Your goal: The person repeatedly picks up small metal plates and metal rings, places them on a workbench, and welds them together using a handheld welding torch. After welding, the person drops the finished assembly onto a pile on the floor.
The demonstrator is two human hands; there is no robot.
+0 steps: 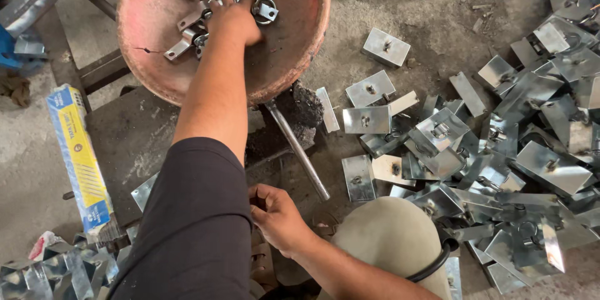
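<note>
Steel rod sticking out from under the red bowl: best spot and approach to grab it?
Probably the lower free end of the steel rod. The upper end runs under the rim of the red bowl and beside dark debris, so it is blocked. The lower half lies bare on the floor, slanting down to the right. Come from above with the grip across the shaft, closing from its two long sides.

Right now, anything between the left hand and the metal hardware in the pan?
Nothing visible. The left hand is already on the ring-and-latch pieces inside the rusty round pan. The right hand rests low, apart.
</note>
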